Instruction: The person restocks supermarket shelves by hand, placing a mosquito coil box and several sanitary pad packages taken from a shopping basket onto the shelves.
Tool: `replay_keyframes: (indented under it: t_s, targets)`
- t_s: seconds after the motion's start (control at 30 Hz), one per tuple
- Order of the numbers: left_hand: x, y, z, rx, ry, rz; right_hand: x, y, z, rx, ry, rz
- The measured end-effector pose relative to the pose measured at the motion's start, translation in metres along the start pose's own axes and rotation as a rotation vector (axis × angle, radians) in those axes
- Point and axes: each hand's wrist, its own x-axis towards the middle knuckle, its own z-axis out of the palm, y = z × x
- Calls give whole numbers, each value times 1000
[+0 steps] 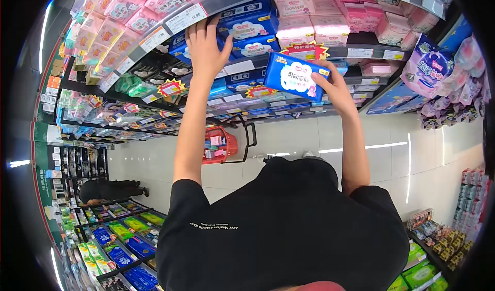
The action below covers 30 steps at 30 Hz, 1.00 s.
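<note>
In my right hand (330, 87) is a blue pack of sanitary pads (295, 78) with a white cloud-shaped label, gripped at its right end with the thumb on its front. My left hand (207, 46) reaches up to the shelf, fingers stretched out over blue packs. Stacked beside it are more blue packs (250, 29) of the same look. The left fingertips touch or lie just above a pack at the left end of that row; the exact contact is hard to see.
Pink packs (313, 29) fill the shelf to the right, with price tags (186, 16) along the shelf edges. A red shopping basket (220, 145) holding several packs stands on the tiled floor. Purple bags (428, 66) hang at the right. Another person (111, 190) is farther down the aisle.
</note>
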Motion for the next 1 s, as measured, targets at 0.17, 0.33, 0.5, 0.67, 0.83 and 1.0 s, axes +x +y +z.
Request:
replay_keyframes:
  t_s: [0.17, 0.33, 0.5, 0.67, 0.83, 1.0]
  targets:
    - [-20, 12, -32, -111, 30, -10, 11, 8, 6, 71, 62, 11]
    - [-69, 74, -63, -690, -205, -489, 11, 14, 25, 133, 74, 4]
    - [-124, 100, -57, -1390, -323, -909, 15, 20, 57, 151, -25, 67]
    - [-135, 81, -84, -1513, -222, -1036, 13, 16, 98, 13, -60, 20]
    - [-158, 58, -79, -1580, -104, -1120, -11, 1, 130, -72, -150, -123]
    - [-174, 46, -76, -1711, -58, -1264, -23, -12, 149, -493, -161, -210]
